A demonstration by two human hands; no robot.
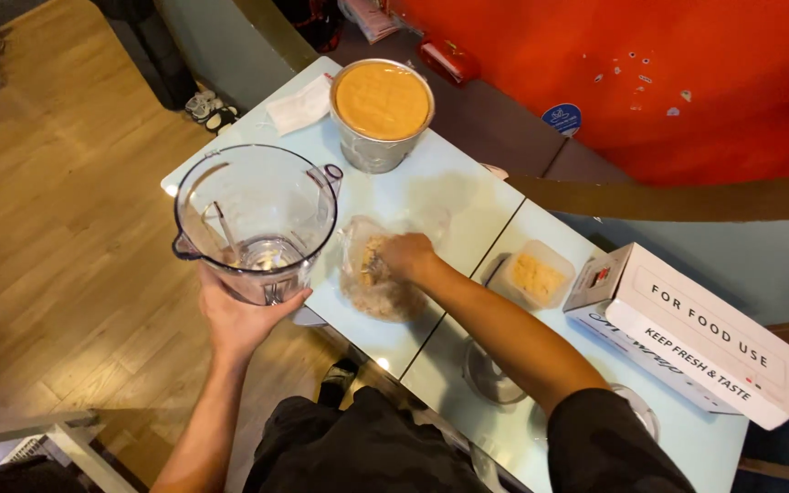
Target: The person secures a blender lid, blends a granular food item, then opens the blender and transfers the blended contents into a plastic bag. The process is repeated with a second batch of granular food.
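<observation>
My left hand [247, 317] grips a clear plastic blender jug [256, 217] from below and holds it tilted above the near left edge of the pale blue table [454, 196]. The jug looks empty apart from its blade at the bottom. My right hand [405, 255] reaches into a clear plastic bag [378, 288] of beige crumbly food lying on the table just right of the jug. Its fingers are curled inside the bag's mouth, and the film hides what they hold.
A metal bucket [374, 151] filled with smooth orange paste stands at the table's far end beside a white paper napkin [299, 105]. A small tub [537, 272] of yellow crumbs, a long white carton [687, 330] and a clear lid [489, 376] sit to the right. Wooden floor lies left.
</observation>
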